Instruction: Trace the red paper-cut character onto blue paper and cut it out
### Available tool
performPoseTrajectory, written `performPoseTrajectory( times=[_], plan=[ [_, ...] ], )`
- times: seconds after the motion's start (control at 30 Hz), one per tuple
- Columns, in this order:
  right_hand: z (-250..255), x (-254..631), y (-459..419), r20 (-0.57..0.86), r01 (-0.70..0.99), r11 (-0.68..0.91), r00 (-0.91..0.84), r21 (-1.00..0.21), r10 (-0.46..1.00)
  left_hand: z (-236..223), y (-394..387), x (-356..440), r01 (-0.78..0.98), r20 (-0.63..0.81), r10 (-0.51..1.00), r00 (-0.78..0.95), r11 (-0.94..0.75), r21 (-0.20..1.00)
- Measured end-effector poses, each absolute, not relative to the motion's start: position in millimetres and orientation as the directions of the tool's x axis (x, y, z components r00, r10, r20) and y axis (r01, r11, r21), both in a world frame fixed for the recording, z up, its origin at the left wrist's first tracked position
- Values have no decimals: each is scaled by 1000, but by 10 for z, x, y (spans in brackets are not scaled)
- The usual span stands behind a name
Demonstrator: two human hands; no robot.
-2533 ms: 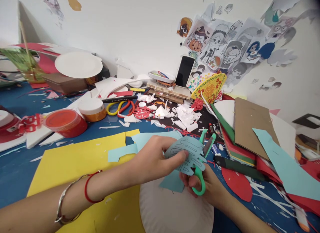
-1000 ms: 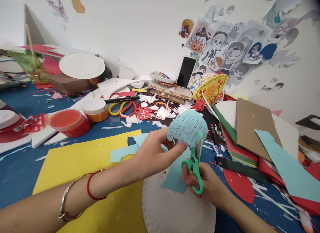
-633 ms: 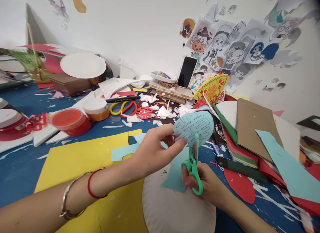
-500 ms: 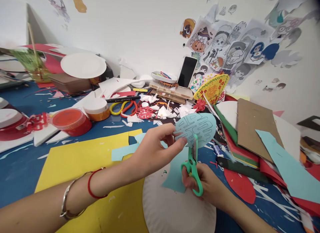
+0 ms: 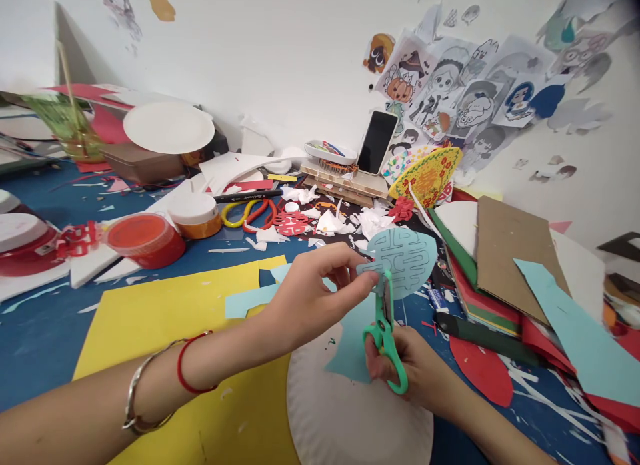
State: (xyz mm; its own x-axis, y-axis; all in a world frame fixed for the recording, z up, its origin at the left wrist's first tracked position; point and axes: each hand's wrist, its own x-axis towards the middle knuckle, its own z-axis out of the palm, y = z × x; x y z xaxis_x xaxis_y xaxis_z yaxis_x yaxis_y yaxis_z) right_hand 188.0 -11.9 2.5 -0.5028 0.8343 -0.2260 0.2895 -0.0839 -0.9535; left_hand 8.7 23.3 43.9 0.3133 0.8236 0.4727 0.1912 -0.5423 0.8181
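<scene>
My left hand (image 5: pixel 333 285) pinches the left edge of a light-blue paper cutout (image 5: pixel 406 255) between thumb and fingers. The paper is rounded and carries a drawn pattern of looping outlines. In my right hand (image 5: pixel 400 362) are green-handled scissors (image 5: pixel 384 322), pointing up with their blades at the lower edge of the paper. My fingers sit in the handle loops. Below both hands lies a white paper plate (image 5: pixel 360 418), with a light-blue paper scrap (image 5: pixel 350 352) on it.
Yellow card (image 5: pixel 180 318) lies under my left forearm. Paint jars (image 5: pixel 145 242), red-and-yellow scissors (image 5: pixel 250 214) and white paper scraps (image 5: pixel 333 223) are spread behind. A phone (image 5: pixel 377 142) leans near the wall. Stacked card (image 5: pixel 515 245) and a red paper piece (image 5: pixel 481 370) are at right.
The blue paper has turned slightly in my left hand, its pattern now more upright. The scissors stay at its lower edge, and the whole view has shifted a little.
</scene>
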Motion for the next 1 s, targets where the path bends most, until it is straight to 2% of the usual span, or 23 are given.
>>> performPoseTrajectory(
  times=[0.37,0.73,1.0],
  plan=[
    [35,1879,-133,-266,275,-139,-505,-951,821,440,235,98,228,506,779,370,-605,763],
    [32,1881,-127,-237,237,-128,-521,-963,820,429,217,94,247,457,803,383,-566,787],
    [61,1876,-129,-176,205,-78,-519,-976,837,421,201,109,190,420,816,398,-521,832]
  ],
)
